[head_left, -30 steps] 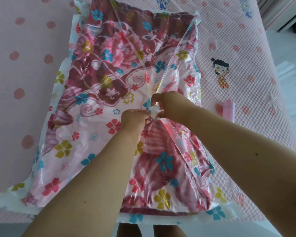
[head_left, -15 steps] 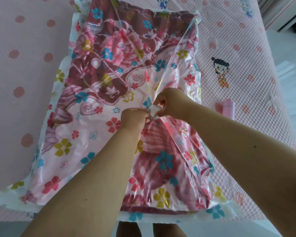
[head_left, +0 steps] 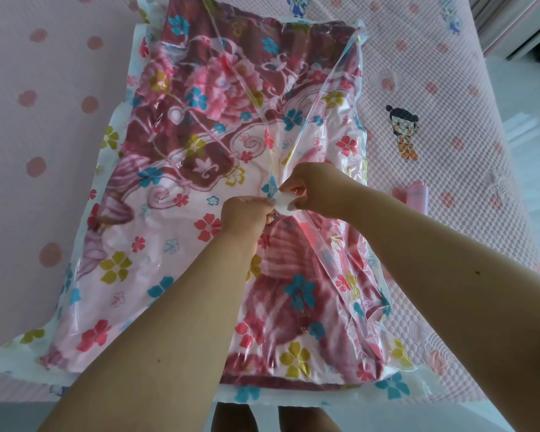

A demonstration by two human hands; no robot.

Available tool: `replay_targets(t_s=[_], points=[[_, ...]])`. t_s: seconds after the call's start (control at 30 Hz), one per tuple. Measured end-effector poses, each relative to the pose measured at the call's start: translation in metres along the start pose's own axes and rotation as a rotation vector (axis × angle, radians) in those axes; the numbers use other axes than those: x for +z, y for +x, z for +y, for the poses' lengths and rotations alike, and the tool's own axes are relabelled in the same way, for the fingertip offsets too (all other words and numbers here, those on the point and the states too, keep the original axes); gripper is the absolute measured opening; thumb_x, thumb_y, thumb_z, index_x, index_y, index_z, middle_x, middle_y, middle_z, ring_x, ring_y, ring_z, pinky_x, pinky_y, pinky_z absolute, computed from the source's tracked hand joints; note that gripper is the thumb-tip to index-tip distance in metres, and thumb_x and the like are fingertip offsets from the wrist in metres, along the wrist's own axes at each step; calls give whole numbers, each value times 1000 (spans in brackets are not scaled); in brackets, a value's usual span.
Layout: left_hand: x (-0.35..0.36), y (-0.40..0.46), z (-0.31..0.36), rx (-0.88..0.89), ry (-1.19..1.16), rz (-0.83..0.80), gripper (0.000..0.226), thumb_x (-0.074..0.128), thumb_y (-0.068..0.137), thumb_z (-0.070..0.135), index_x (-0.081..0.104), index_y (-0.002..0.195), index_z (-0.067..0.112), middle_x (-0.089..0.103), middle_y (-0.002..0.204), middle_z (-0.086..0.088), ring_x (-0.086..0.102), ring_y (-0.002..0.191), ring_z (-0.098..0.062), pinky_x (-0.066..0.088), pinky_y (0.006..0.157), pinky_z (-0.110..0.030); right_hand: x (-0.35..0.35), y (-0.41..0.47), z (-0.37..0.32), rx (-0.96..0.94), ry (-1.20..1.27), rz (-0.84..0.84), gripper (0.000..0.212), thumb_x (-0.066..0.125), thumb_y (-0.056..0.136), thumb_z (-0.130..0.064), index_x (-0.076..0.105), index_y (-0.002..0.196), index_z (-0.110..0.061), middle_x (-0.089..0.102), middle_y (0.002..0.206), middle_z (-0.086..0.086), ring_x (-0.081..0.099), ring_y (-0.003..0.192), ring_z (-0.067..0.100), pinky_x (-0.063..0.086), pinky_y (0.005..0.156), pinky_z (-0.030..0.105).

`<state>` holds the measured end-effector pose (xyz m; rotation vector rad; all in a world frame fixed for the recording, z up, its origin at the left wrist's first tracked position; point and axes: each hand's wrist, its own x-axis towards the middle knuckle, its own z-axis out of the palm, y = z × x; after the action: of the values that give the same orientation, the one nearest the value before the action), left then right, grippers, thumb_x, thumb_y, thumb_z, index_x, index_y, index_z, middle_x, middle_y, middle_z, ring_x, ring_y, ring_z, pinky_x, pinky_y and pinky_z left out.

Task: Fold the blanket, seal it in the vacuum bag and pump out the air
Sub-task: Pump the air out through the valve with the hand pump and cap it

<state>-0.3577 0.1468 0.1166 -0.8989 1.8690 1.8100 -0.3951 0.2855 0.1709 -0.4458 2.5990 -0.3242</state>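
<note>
A bed with a pink dotted, quilted cover fills the view and carries everything. On it lies the bag, clear plastic printed with small flowers, flat and long, running from the near edge of the bed to the far side. The blanket, dark red and pink with large blooms, sits folded inside it and fills most of it; the film over it looks loose and wrinkled, so I judge the air is not yet out. A pink pump-like object lies on the cover just right of the bag, though it is too blurred to be sure. Both forearms reach to the bag's middle. The left hand has its grip closed, pinching the film beside a small white valve; the right hand has its fingers curled round the valve's cap. The step in hand looks like working the valve before pumping. The next move likely calls for steadying the valve base while the cap turns, then fetching the pink object.
</note>
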Motion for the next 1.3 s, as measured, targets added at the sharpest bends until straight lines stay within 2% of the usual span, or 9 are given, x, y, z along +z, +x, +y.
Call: replay_targets(t_s=[0.17,0.33,0.5,0.9,1.03,1.1,1.17,1.23,1.3], points=[[0,0,0,6,5,-1,12,69,84,15,69,74,10,64,57,3,51,42,-3,37,38,-13,3,2,-1,-33,-62,10,39,66,87,-19,60,125,-18,56,119,0,54,109,17,37,92,23],[0,0,1,-2,22,-4,15,69,85,16,68,70,11,63,55,3,51,45,-4,37,40,-15,3,2,-1,-98,-144,-17,44,62,88,-13,53,131,-19,50,129,1,50,117,21,41,100,33],[0,-2,2,8,32,-5,15,68,86,16,68,71,12,64,60,2,52,50,-6,38,44,-17,1,5,-4,-144,-266,-19,44,63,88,-20,52,131,-18,51,128,2,47,119,20,42,98,34],[0,-5,2,11,36,-7,18,68,85,16,67,68,11,62,55,2,51,47,-6,38,43,-17,4,5,0,-95,-121,8,40,66,86,-22,59,125,-18,57,122,0,54,110,18,42,93,28],[-1,-4,3,3,54,-13,17,70,83,16,68,67,11,59,47,7,49,41,-3,37,40,-16,9,13,0,-6,-209,31,31,61,88,-39,61,99,-10,60,92,2,55,81,18,45,79,31],[-1,-4,4,-11,66,-13,17,76,80,20,69,67,10,57,44,8,47,35,-1,36,36,-14,11,14,-1,47,-251,35,39,54,90,-47,49,71,-13,48,70,-2,46,61,13,46,70,32],[-1,-4,5,-14,52,-15,20,78,78,22,68,66,10,57,44,8,46,34,-1,35,35,-12,12,13,-1,67,-279,46,47,49,91,-53,38,62,-18,42,63,-3,41,55,11,43,64,31],[-1,-4,5,-15,23,-16,18,74,81,19,68,68,9,59,48,5,49,36,-2,34,35,-12,13,9,2,46,-231,96,46,46,91,-56,46,70,-15,48,68,-4,47,62,13,43,65,31],[-2,-4,4,-17,-4,-22,14,69,85,14,68,73,7,60,54,2,50,36,-1,35,35,-12,10,3,6,-8,-56,137,39,52,89,-52,57,101,-15,58,88,-3,55,78,15,45,72,31]])
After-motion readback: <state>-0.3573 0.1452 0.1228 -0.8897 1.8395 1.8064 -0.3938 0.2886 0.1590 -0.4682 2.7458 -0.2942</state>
